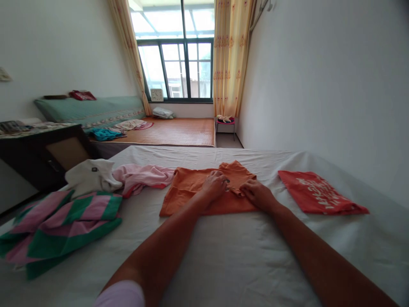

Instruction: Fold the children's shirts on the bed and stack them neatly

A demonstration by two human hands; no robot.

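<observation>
An orange T-shirt (pixel 185 183) lies partly folded on the white bed sheet (pixel 223 256) in front of me. My left hand (pixel 215 183) rests on top of the shirt near its middle, fingers laid over the cloth. At the shirt's right side, my right hand (pixel 258 194) has its fingers closed on bunched cloth by a sleeve. The collar end sticks out beyond both hands, away from me. To the right is a folded red shirt (pixel 319 194) with pale lettering, apart from my hand.
On the left lie a pink-and-green striped garment (pixel 73 217), a white garment (pixel 92 177) and a pink one (pixel 143 175). Beyond the bed are a mat-covered bed (pixel 179 130), a dark cabinet (pixel 60 149) and a small stool (pixel 225 121). A white wall (pixel 332 85) borders the right.
</observation>
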